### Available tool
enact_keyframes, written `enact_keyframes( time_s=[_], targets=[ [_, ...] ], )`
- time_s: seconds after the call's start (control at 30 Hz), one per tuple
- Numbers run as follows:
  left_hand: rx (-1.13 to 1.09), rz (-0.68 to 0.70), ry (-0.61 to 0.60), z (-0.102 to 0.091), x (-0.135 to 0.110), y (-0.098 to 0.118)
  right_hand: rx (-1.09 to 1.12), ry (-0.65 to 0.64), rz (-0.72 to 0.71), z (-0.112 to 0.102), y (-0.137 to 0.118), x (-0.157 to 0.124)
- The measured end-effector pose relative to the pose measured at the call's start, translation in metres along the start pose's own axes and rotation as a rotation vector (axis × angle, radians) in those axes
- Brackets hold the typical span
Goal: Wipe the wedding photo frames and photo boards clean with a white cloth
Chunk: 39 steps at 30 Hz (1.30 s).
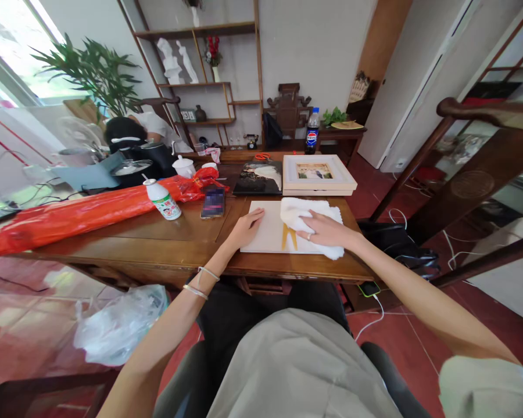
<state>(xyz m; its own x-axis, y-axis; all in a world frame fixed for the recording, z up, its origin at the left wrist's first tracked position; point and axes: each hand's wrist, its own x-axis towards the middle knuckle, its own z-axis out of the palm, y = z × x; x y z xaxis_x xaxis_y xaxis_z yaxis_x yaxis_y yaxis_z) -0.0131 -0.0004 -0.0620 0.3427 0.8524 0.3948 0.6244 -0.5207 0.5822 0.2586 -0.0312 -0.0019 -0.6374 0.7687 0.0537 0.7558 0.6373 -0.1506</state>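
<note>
A flat off-white board (268,223) lies near the table's front edge. On it shows a golden-yellow, upside-down V-shaped mark or piece (284,238), its top hidden under a white fluffy cloth (303,208). My left hand (247,226) rests on the board's left edge, fingers stretched out and holding nothing. With fingers curled on the cloth, my right hand (326,228) presses it against the board's right half; its fingertips partly sink into the folds. Just behind the board are a white picture frame (348,177) with a photo and a dark picture panel (253,179).
Left on the wooden table (192,241) are a phone (212,202), a white bottle (162,199) and a long red-wrapped bundle (100,210). Orange-handled scissors (262,156) and a cola bottle (312,132) stand farther back. Another person (131,129) leans at the far left. A plastic bag (122,322) sits below.
</note>
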Motion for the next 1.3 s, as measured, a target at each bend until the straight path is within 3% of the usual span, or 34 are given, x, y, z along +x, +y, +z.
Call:
enact_keyframes(
  time_s=[0.13, 0.23, 0.47, 0.6, 0.8, 0.9, 1.0, 1.2, 1.3],
  targets=[
    [0.008, 0.003, 0.0, 0.001, 0.001, -0.002, -0.043, 0.042, -0.019, 0.001, 0.018, 0.036],
    [0.013, 0.007, -0.003, 0.001, 0.001, -0.002, -0.108, 0.101, -0.081, 0.006, 0.014, 0.041],
    [0.004, 0.002, -0.008, 0.0, 0.001, 0.0, -0.122, 0.11, -0.255, 0.012, -0.035, -0.014],
    [0.004, 0.003, -0.002, 0.001, 0.001, 0.0, -0.084, 0.098, -0.303, 0.01, -0.041, -0.027],
    [0.016, 0.006, 0.002, 0.001, 0.001, -0.003, -0.093, 0.087, -0.192, 0.007, -0.014, 0.023],
    [0.022, 0.014, -0.001, 0.001, 0.001, -0.003, -0.134, 0.112, -0.097, 0.007, -0.015, 0.044],
    [0.0, 0.024, 0.003, 0.001, 0.001, -0.003, -0.189, 0.098, -0.038, 0.01, -0.038, 0.044],
    [-0.035, 0.037, 0.011, 0.003, 0.002, -0.005, -0.281, 0.089, -0.09, 0.028, -0.107, 0.0],
    [-0.051, 0.057, 0.011, 0.003, 0.002, -0.006, -0.271, 0.079, -0.101, 0.03, -0.117, -0.005]
  ],
)
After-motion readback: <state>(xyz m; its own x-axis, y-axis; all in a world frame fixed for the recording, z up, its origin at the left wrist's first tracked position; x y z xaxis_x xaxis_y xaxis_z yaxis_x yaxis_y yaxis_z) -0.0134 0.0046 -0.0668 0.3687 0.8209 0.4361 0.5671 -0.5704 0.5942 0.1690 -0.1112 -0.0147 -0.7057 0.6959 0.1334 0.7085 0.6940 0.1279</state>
